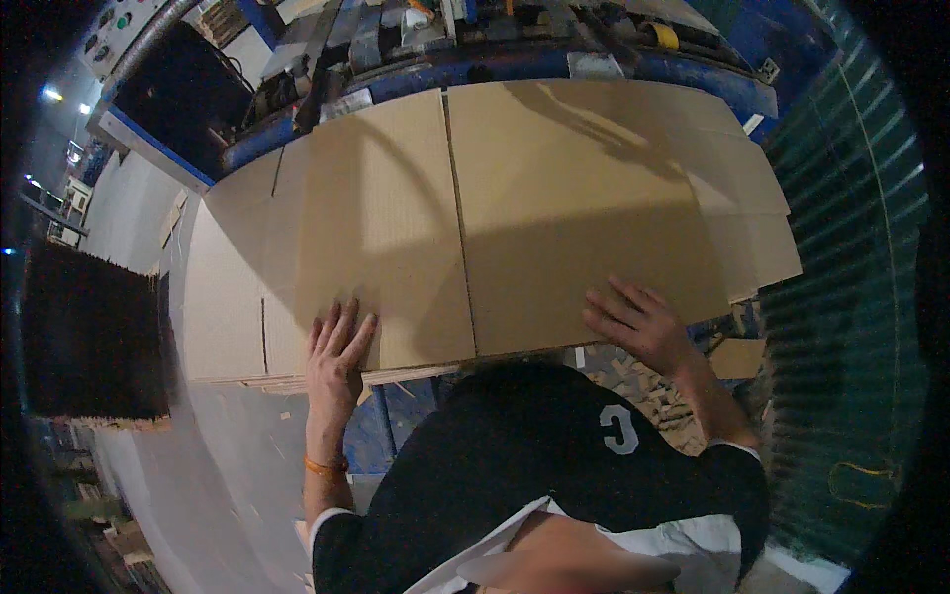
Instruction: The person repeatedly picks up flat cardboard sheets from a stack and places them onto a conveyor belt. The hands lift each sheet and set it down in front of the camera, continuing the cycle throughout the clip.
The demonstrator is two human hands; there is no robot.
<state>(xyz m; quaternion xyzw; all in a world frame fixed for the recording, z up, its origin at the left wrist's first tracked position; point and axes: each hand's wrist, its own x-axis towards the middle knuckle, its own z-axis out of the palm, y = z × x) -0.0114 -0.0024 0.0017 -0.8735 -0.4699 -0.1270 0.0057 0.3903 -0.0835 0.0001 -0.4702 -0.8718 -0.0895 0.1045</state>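
Note:
A flat brown cardboard sheet (584, 163) with a dark slot or crease running down it lies on top of other paler cardboard sheets (230, 267), which stick out to its left and right. My left hand (339, 346) rests on the sheet's near left corner, fingers spread over the board and wrist past the edge. On the near right part of the same sheet lies my right hand (635, 322), its fingers stretched out flat. Neither hand is wrapped round anything. Shadows fall across the board.
Beyond the sheets stands a blue machine (475, 71) with rollers and belts. A green corrugated wall (841, 297) runs along the right. Cardboard scraps (658, 401) litter the floor below my right arm. A dark stack (94, 332) stands on the left.

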